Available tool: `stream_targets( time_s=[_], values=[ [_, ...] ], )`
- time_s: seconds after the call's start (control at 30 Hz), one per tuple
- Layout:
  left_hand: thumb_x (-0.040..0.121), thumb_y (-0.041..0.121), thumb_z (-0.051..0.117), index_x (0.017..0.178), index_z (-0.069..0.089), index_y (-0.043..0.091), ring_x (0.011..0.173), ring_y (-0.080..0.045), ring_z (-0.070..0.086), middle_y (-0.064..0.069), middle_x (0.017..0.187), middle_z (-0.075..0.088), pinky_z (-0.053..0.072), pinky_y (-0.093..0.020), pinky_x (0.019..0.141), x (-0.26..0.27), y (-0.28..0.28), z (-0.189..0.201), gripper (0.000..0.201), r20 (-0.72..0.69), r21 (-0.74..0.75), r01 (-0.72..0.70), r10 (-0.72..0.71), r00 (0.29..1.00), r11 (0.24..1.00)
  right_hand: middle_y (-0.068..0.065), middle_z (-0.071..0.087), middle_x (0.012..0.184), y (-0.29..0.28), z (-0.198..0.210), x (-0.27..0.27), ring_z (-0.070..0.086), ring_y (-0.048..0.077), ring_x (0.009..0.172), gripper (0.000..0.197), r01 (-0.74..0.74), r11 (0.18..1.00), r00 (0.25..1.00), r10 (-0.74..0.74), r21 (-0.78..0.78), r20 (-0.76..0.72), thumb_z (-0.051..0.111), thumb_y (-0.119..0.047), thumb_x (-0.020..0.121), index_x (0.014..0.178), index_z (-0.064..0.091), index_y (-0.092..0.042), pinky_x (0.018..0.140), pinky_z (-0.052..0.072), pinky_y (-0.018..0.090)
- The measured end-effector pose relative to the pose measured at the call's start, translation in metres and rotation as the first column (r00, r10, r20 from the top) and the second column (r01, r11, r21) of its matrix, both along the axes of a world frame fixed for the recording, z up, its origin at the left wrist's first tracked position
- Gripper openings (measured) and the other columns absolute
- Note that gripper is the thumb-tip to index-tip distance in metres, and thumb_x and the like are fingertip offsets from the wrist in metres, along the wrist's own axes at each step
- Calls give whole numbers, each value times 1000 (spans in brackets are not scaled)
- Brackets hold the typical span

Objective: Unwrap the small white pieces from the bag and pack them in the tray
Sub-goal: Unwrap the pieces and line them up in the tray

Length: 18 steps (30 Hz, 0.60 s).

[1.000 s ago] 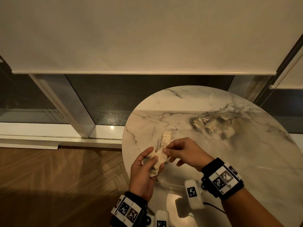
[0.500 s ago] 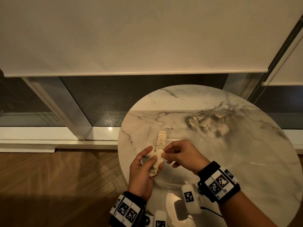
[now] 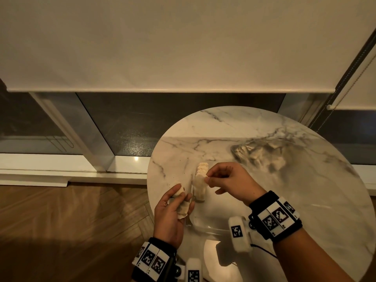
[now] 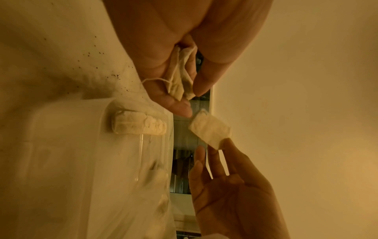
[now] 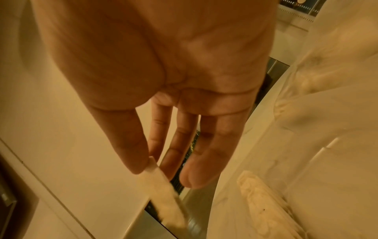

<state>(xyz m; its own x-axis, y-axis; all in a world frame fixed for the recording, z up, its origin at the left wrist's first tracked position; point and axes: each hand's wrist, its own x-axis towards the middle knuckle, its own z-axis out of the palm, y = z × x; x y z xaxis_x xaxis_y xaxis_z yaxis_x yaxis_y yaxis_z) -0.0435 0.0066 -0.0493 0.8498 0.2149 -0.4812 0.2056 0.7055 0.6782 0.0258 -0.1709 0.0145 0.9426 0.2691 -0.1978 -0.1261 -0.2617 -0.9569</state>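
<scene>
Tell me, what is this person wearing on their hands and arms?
Both hands are bare, left hand and right hand, with no sleeves visible. Each wrist carries a black band faced with white tiles printed in black square codes, plus a small white camera block with a thin black cable.

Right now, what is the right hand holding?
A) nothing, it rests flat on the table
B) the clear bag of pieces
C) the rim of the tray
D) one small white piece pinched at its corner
D: the left wrist view shows the right hand with thumb and fingertip pinching one corner of a small white piece, held in the air beside the row of pieces already in the tray.
</scene>
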Motion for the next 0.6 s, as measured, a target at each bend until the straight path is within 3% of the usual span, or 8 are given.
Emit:
stream_targets(
  time_s=[0.1,0.23,0.33,0.4,0.5,0.6],
  values=[
    [91,-4,59,117,68,9,93,-26,72,-19,105,70,59,-38,76,-1,7,-3,30,-17,12,-23,23,1000,1000,11,74,82,2,-7,12,66,17,73,7,54,997,998,-52,-54,38,77,-13,85,82,73,-9,66,58,36],
    [91,-6,59,114,68,10,88,-24,72,-16,100,71,61,-32,65,0,14,-5,30,-38,4,-49,49,998,999,-2,73,79,7,-29,33,68,14,75,8,29,964,995,-2,-263,102,77,-21,83,77,72,-21,76,60,43],
    [91,-6,59,114,68,10,85,-24,72,-15,95,72,60,-31,61,0,17,-6,30,-35,0,-61,61,997,998,1,71,87,13,-40,41,70,21,81,6,-86,921,995,99,-379,15,70,-21,88,84,67,-18,73,62,40],
    [91,-7,59,114,68,10,87,-25,72,-17,97,72,60,-31,60,-1,20,-7,30,-35,-5,-66,66,997,998,8,72,90,17,-44,44,71,21,77,7,-175,892,985,156,-417,-79,64,-16,94,87,62,-15,70,60,36],
    [91,-6,58,115,68,10,92,-27,70,-17,99,71,60,-31,61,-2,23,-9,30,-39,-12,-66,65,997,998,14,69,89,22,-48,47,69,19,71,6,-285,881,948,199,-378,-249,60,-9,97,92,58,-10,68,59,31],
    [91,-6,58,116,67,10,94,-28,70,-18,102,71,60,-31,62,-2,23,-11,31,-44,-14,-61,60,997,998,15,68,84,25,-54,49,69,20,68,5,-305,889,914,172,-342,-366,61,-4,95,94,59,-8,71,60,34]
  ],
)
